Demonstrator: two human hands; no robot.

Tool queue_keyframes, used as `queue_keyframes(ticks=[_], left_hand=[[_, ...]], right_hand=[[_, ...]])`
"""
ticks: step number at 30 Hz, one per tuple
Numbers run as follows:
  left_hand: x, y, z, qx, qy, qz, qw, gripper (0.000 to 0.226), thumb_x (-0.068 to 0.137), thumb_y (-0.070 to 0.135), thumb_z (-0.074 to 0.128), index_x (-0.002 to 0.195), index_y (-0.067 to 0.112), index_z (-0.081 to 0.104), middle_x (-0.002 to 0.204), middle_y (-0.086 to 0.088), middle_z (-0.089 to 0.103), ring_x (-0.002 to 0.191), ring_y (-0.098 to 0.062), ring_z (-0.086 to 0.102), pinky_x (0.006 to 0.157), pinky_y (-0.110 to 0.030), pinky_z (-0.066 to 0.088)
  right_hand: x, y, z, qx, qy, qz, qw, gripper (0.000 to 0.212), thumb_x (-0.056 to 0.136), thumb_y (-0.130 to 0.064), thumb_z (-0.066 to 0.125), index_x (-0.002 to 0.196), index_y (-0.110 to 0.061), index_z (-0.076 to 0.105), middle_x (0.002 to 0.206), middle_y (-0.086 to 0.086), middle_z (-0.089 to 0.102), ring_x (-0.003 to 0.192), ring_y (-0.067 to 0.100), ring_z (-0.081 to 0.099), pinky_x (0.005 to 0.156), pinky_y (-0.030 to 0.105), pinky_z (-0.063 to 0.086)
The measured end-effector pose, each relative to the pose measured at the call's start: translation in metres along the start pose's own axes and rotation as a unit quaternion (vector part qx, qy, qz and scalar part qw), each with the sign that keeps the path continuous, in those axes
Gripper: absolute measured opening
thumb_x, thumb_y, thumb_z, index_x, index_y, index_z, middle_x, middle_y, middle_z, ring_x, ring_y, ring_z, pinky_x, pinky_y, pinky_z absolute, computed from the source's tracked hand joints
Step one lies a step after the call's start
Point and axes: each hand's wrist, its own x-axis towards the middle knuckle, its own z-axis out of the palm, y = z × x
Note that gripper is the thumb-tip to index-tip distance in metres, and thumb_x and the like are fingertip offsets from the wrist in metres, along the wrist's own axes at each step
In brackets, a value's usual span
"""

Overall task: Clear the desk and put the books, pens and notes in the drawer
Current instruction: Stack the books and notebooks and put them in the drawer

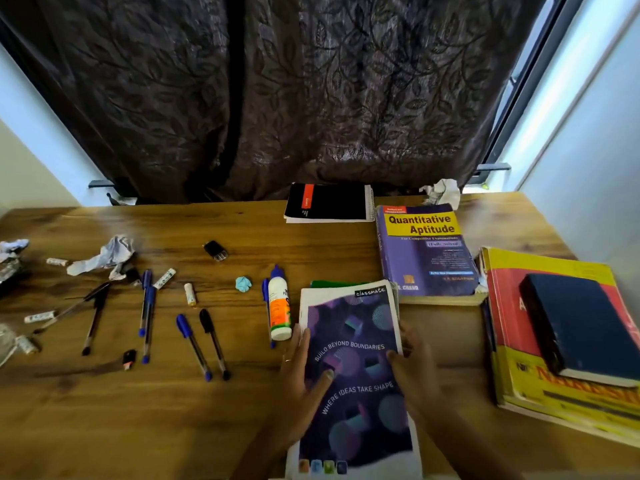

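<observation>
Both hands (pixel 356 372) grip purple notebook (pixel 356 368) | glue bottle (pixel 279 308) touching-left | pens (pixel 194 344) scattered left | textbook (pixel 427 252) behind

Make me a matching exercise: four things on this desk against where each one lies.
Things:
1. black notepad
2. glue bottle
3. dark blue book
4. Classmate notebook

Places:
A. on the red and yellow book
B. held by the left hand and right hand
C. at the back edge by the curtain
D. just left of the notebook

Pairs: 1-C, 2-D, 3-A, 4-B
</observation>
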Motion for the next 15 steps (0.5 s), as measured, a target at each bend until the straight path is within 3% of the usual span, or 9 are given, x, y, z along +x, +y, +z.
queue_keyframes(ticks=[3, 5, 7, 10, 12, 15], left_hand=[[0.011, -0.006, 0.004, 0.209, -0.008, 0.046, 0.977, 0.088, 0.078, 0.08, 0.027, 0.146, 0.03, 0.003, 0.157, 0.014, -0.005, 0.145, -0.005, -0.004, 0.118, -0.035, 0.017], [0.015, -0.006, 0.006, 0.314, 0.007, 0.048, 0.948, 0.082, 0.083, 0.071, 0.026, 0.148, 0.024, 0.006, 0.157, 0.008, 0.001, 0.146, -0.012, -0.002, 0.118, -0.037, 0.015], [0.019, 0.004, 0.012, 0.408, 0.01, 0.046, 0.912, 0.074, 0.087, 0.058, 0.032, 0.148, 0.017, 0.026, 0.155, -0.001, 0.023, 0.144, -0.022, 0.013, 0.113, -0.041, 0.025], [0.021, 0.011, 0.023, 0.455, -0.001, 0.068, 0.888, 0.062, 0.092, 0.056, 0.029, 0.142, 0.021, 0.04, 0.148, -0.003, 0.04, 0.138, -0.025, 0.029, 0.109, -0.043, 0.031], [0.022, 0.012, 0.027, 0.472, -0.029, 0.084, 0.877, 0.062, 0.094, 0.06, 0.019, 0.144, 0.026, 0.034, 0.15, -0.001, 0.037, 0.138, -0.023, 0.031, 0.113, -0.042, 0.027], [0.026, 0.011, 0.026, 0.478, -0.056, 0.081, 0.873, 0.063, 0.094, 0.062, 0.017, 0.147, 0.029, 0.024, 0.149, 0.0, 0.037, 0.138, -0.019, 0.028, 0.107, -0.038, 0.022]], right_hand=[[-0.003, 0.005, 0.007, 0.007, 0.043, 0.008, 0.999, 0.051, 0.08, 0.015, 0.049, 0.102, -0.03, 0.059, 0.094, 0.007, 0.067, 0.086, 0.025, 0.065, 0.073, 0.045, 0.057], [-0.003, 0.007, 0.01, -0.096, 0.057, -0.011, 0.994, 0.053, 0.078, 0.003, 0.059, 0.113, -0.036, 0.055, 0.113, 0.01, 0.059, 0.103, 0.026, 0.056, 0.084, 0.047, 0.052], [-0.005, 0.004, 0.012, -0.222, 0.093, -0.017, 0.97, 0.06, 0.078, -0.007, 0.065, 0.13, -0.029, 0.043, 0.127, 0.006, 0.043, 0.12, 0.026, 0.039, 0.096, 0.048, 0.041], [-0.004, -0.006, 0.012, -0.279, 0.134, -0.111, 0.945, 0.064, 0.076, -0.011, 0.069, 0.133, -0.022, 0.041, 0.132, 0.006, 0.039, 0.124, 0.026, 0.035, 0.097, 0.054, 0.039], [0.005, -0.011, 0.011, -0.308, 0.109, -0.162, 0.931, 0.062, 0.074, -0.009, 0.069, 0.13, -0.019, 0.045, 0.13, 0.007, 0.041, 0.122, 0.026, 0.037, 0.095, 0.054, 0.038], [0.03, -0.024, 0.012, -0.332, 0.06, -0.217, 0.916, 0.049, 0.075, -0.011, 0.068, 0.121, -0.018, 0.053, 0.123, 0.007, 0.046, 0.118, 0.027, 0.04, 0.093, 0.049, 0.04]])
